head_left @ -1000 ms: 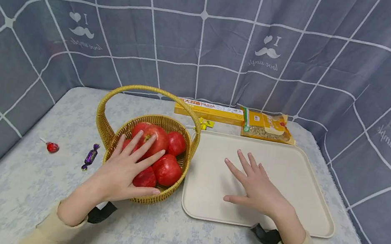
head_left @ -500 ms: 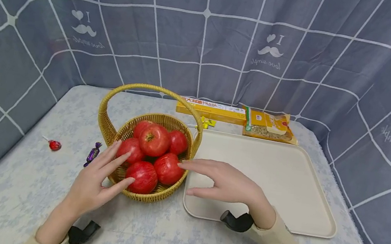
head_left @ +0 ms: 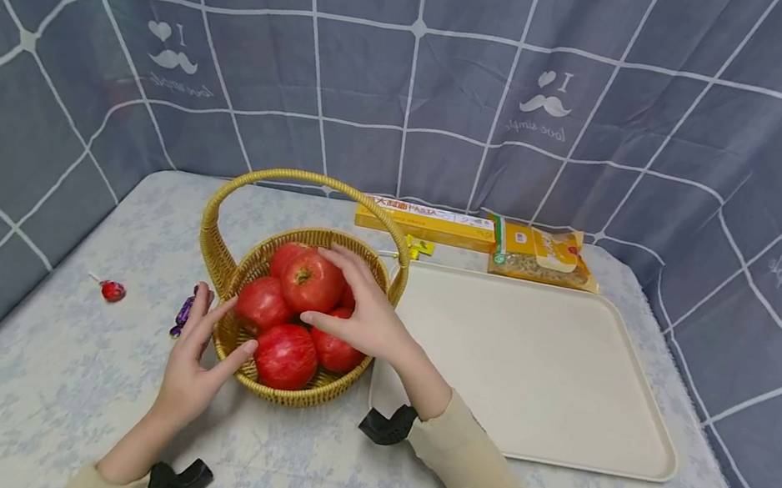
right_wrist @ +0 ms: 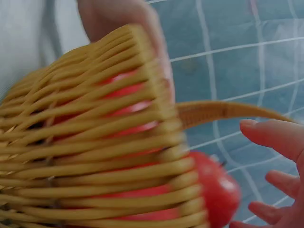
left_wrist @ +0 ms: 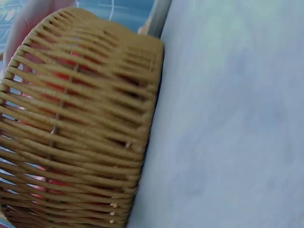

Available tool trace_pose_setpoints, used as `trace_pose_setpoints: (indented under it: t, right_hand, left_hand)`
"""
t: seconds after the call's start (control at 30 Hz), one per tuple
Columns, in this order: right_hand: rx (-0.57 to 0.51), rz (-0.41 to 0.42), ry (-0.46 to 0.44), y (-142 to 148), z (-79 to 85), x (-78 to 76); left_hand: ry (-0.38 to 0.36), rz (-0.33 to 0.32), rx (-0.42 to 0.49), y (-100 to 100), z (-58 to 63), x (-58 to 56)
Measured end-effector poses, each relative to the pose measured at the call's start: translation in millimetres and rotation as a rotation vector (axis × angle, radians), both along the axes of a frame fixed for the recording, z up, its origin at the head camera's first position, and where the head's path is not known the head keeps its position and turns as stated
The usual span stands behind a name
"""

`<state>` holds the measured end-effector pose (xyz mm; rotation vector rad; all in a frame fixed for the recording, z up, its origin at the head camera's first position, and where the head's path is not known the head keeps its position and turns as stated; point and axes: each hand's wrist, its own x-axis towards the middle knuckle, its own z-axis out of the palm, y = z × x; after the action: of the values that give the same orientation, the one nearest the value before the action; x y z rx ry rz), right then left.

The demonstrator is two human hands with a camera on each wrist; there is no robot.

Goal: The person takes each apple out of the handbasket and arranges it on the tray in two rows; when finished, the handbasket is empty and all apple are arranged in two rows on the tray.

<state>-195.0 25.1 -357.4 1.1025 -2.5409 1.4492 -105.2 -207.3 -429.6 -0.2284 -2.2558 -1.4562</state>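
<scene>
A woven basket [head_left: 340,380] with a tall arched handle holds several round red fruits [head_left: 264,305]. The topmost, a pomegranate [head_left: 312,281], shows a small brown crown. My right hand [head_left: 373,321] reaches over the basket's right rim, thumb and fingers apart around the right-hand fruits, part of which it hides. In the right wrist view, its spread fingers [right_wrist: 280,183] are beside a red fruit [right_wrist: 216,190]. My left hand [head_left: 189,378] is at the basket's left side, fingers spread and fingertips right at the rim. The woven wall [left_wrist: 85,123] fills much of the left wrist view.
Right of the basket lies a cream tray [head_left: 510,363]. Behind are a pasta box [head_left: 431,229], a yellow food bag [head_left: 544,254] and a yellow-wrapped candy [head_left: 421,247]. Left lie a red lollipop [head_left: 112,291] and a purple-wrapped candy [head_left: 182,316], partly behind my left hand.
My right hand has moved left from over the tray to the fruits in the basket. My left hand has drawn back from over the fruits to the basket's left rim.
</scene>
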Motion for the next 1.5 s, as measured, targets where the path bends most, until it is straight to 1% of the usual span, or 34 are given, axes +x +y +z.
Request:
trace_pose_setpoints:
  t: [0.07,0.13,0.27,0.37,0.47,0.53,0.63,0.9,1.03,1.27,1.4,1.5]
  right_hand:
    - [-0.005,-0.023,-0.023,-4,-5.8,-3.5]
    - [-0.008,-0.03,-0.036,-6,-10.3,-6.5]
    - [-0.024,-0.027,-0.049,-9,-17.7,-11.1]
    - [-0.032,-0.027,-0.058,-11,-22.6,-14.4]
    - [-0.009,-0.024,-0.063,-13,-28.7,-17.6]
    - [0.016,-0.021,-0.052,-14,-32.5,-19.1]
    - [0.045,-0.028,-0.017,-16,-35.8,-19.7]
    - [0.096,-0.069,0.064,-18,-37.8,-18.6]
    - [0.081,-0.107,0.103,-17,-39.4,-18.8]
    - [0.047,-0.165,0.17,-16,-38.8,-18.1]
    - [0.03,-0.188,0.181,-15,-37.9,-16.0]
    - [0.005,-0.188,0.186,-15,-36.3,-13.8]
  left_hand:
    - [-0.083,-0.012,0.071,1,-0.5,-1.0]
    - [-0.117,-0.025,0.127,1,-0.5,-2.7]
    - [-0.12,-0.039,0.214,0,-2.0,-5.4]
    - [-0.13,-0.036,0.239,0,-2.8,-6.4]
    - [-0.152,-0.023,0.244,-2,-3.2,-6.4]
    - [-0.166,-0.016,0.237,-3,-2.9,-5.7]
    - [-0.173,-0.013,0.238,-4,-3.0,-5.1]
    - [-0.181,-0.001,0.231,-5,-3.6,-6.3]
    - [-0.164,-0.018,0.242,-4,-2.4,-6.1]
    - [-0.197,0.006,0.203,-5,-2.6,-7.6]
    - [-0.199,0.001,0.196,-6,-2.1,-7.8]
    - [-0.185,-0.013,0.201,-7,-2.3,-7.1]
